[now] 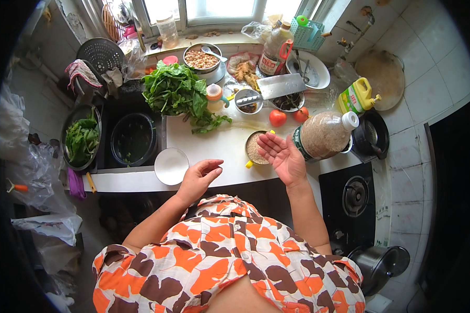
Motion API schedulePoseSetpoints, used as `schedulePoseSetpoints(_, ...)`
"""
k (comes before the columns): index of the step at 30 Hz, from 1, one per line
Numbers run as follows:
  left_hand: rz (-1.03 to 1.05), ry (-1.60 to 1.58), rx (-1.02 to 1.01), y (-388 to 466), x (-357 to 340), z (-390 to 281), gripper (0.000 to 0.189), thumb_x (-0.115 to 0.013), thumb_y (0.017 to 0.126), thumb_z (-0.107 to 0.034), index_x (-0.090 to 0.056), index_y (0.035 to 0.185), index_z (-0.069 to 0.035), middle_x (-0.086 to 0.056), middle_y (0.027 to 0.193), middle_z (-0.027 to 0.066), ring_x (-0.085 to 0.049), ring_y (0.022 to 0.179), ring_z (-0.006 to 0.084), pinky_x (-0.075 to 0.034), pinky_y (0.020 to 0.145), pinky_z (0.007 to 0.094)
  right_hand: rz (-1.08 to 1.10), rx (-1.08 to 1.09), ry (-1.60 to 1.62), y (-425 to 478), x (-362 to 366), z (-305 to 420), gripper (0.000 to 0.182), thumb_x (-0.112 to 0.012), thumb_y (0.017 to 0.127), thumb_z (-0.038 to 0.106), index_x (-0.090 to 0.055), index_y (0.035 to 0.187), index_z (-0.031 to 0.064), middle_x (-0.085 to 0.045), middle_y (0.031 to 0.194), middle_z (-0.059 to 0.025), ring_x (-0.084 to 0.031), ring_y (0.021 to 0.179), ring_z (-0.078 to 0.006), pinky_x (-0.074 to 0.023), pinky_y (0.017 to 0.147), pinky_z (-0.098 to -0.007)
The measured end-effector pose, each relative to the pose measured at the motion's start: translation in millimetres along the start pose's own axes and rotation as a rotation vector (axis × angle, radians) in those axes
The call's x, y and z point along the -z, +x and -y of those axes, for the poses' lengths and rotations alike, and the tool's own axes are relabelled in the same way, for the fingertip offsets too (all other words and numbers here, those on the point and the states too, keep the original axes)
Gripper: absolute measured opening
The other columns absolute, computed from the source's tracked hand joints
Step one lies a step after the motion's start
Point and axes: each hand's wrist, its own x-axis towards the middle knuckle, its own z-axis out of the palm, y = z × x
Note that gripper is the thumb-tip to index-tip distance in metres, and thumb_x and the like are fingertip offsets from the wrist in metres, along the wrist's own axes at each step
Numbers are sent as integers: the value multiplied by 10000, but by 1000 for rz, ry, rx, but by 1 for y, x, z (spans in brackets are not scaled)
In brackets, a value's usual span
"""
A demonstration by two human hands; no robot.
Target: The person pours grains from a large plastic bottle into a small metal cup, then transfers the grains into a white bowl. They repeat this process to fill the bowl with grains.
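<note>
My right hand [284, 159] is palm up with its fingers extended and nothing visible in it. Its fingers overlap the right side of a small pot with yellow handles [249, 164], which holds pale grain [255, 150]. Just to the right stands a large clear plastic jug of brownish grain [322, 133] with a white cap. My left hand [199, 178] hovers over the counter's front edge, fingers loosely bent and apart from the thumb, holding nothing. Beside it, a white bowl [171, 166] sits at the sink's corner, partly covered by my wrist.
Leafy greens [176, 88] and a lidded baby bottle [215, 98] stand behind. A cleaver [284, 86] lies across two bowls, near tomatoes [277, 118]. The sink holds a dark basin [133, 139]; a gas hob [348, 195] is at right.
</note>
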Motion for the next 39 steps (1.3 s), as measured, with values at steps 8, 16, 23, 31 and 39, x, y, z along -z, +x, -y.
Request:
schedulePoseSetpoints(8,48,18,42,-2,4,12,319,-667,974,-137,-646,1261,0,-685,1174,89,-624,1084,135,-495,968,276,-141,608,-1701,14,18,-12,191,-720,867,156,-625,994,50,-675,889,-91,-670,834,-243,-536,728,-393)
schedulePoseSetpoints(16,50,156,15,-5,0,2,322,-661,984,-184,-660,1261,-19,-702,1120,81,-630,1007,130,-506,913,286,6,414,-1840,-2,-25,12,574,-778,824,232,-594,1357,124,-701,1022,-127,-689,803,-289,-550,745,-397)
schedulePoseSetpoints(23,38,154,51,-14,6,-2,326,-667,978,-189,-665,1262,-29,-704,1142,83,-638,1048,144,-501,955,301,291,636,-2218,-6,9,-15,537,-759,824,190,-600,1328,91,-643,1217,-219,-665,1015,-317,-532,884,-407)
schedulePoseSetpoints(31,-63,150,85,-23,33,5,315,-671,971,-171,-667,1252,-27,-699,1150,81,-633,1070,145,-491,969,295,146,148,-1346,34,-8,-1,311,-660,944,151,-653,1191,-38,-716,963,-113,-689,811,-162,-567,744,-305)
schedulePoseSetpoints(39,-165,124,123,-47,57,-8,315,-680,966,-169,-674,1247,-25,-706,1101,64,-621,999,119,-491,896,264,63,-241,-898,197,-41,-8,273,-593,987,278,-679,944,22,-618,754,-17,-526,561,-80,-422,489,-233)
